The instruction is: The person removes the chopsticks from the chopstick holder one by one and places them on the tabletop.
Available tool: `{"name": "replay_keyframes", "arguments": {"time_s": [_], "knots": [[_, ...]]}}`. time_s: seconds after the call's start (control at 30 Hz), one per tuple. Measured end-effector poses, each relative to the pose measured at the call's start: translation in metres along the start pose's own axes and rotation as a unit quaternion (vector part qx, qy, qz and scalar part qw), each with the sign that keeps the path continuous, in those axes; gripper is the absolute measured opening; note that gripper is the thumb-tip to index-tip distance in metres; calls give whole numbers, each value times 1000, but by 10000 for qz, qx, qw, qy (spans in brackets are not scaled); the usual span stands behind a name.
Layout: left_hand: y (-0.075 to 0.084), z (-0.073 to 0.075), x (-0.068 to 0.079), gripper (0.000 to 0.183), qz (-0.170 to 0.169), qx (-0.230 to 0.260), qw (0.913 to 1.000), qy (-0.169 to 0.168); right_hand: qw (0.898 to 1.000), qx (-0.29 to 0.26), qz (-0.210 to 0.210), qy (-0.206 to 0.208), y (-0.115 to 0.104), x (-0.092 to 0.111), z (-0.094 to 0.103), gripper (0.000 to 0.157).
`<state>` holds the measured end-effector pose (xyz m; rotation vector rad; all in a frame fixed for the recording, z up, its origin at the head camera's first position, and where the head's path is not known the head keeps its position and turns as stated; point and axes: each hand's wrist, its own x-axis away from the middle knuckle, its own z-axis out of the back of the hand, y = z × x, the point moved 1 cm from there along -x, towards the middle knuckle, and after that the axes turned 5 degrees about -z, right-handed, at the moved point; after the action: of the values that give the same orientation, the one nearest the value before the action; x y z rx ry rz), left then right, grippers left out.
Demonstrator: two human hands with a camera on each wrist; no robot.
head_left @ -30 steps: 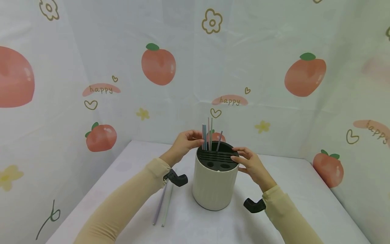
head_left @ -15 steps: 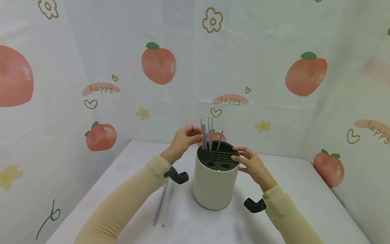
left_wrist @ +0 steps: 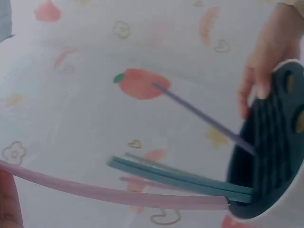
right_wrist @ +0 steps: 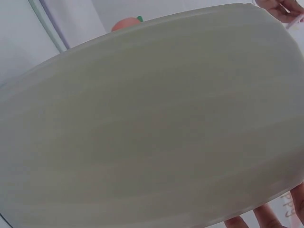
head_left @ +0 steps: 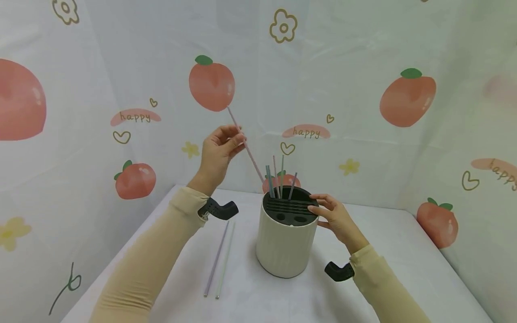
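Note:
In the head view my left hand (head_left: 220, 150) pinches a pink chopstick (head_left: 251, 154), tilted, its lower end at the far-left rim of a white cylindrical holder (head_left: 282, 251). The holder has a black slotted top (head_left: 288, 208). Several chopsticks stand in its rear opening: two blue ones (head_left: 270, 181), a pink one, a green one (head_left: 281, 179) and a leaning purple one (head_left: 293, 186). My right hand (head_left: 337, 220) grips the holder's right rim, thumb on the top. The left wrist view shows the held pink chopstick (left_wrist: 118, 194) close up, beside the blue ones (left_wrist: 180, 178).
A purple chopstick (head_left: 216, 262) and a green chopstick (head_left: 225, 264) lie on the white table (head_left: 181, 278), left of the holder. A printed curtain (head_left: 339, 58) with fruit drawings stands behind and at both sides.
My left hand has risen and moved left from the holder, lifting the pink chopstick up and tilting it. The right hand stays on the rim.

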<state>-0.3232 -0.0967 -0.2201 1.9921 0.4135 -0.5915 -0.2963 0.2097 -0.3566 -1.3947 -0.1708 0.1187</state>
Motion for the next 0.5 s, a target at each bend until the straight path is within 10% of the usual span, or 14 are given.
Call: {"name": "replay_keyframes", "arguments": {"time_s": [0.2,0.5], "knots": [[8,31,-3,13,68,127,9982,590,10000,5,-10,12,-1,0,0,51],[-44,100,34,20,1671,-1290,9729,946,10000,9,4,25,-1,1,-1,51]]}}
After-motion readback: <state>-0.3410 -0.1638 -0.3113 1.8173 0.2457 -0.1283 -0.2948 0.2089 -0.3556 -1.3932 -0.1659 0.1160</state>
